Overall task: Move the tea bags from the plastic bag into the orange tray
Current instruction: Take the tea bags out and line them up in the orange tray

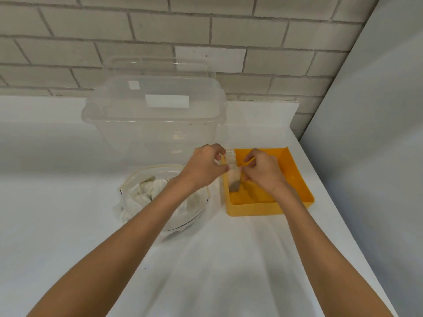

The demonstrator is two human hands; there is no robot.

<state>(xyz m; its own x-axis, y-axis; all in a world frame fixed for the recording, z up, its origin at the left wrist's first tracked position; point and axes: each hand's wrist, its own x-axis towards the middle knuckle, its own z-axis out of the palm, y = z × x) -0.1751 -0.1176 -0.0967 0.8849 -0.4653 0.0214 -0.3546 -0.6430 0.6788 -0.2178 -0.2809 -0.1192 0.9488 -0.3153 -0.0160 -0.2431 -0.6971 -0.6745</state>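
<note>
Hands update: my left hand (206,167) and right hand (263,172) both pinch one tea bag (230,160) between them, dangling over the left edge of the orange tray (299,179). Plastic bag (137,179) with more tea bags (146,191) sits under my left wrist, clear tub (155,124) behind both hands.
</note>
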